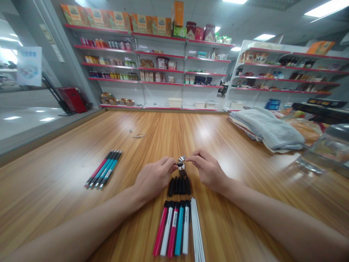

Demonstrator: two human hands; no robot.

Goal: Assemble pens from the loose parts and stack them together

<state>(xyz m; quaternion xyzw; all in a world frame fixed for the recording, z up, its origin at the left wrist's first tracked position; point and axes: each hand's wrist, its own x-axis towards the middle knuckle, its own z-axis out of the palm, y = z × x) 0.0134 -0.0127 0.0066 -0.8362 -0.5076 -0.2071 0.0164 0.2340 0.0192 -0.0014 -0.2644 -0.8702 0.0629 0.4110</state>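
My left hand (156, 175) pinches a small dark pen part (179, 165) between thumb and fingertips. Facing it, my right hand (209, 171) has its thumb and index finger drawn together beside the silver pen tips (182, 158); whether they grip one is too small to see. Small dark and white parts (182, 171) lie just below the fingertips. Nearer me is a row of black pen grips (179, 186), then several pink, white and turquoise pen barrels (171, 228). Thin white refills (197, 229) lie alongside the barrels on the right.
Several whole pens (104, 169) lie side by side on the left of the wooden table (68, 203). Farther back are a small ring-shaped strip (139, 135) and a tiny shiny piece (130, 130). Folded striped cloth (280, 133) and a clear glass jar (324, 153) stand at right.
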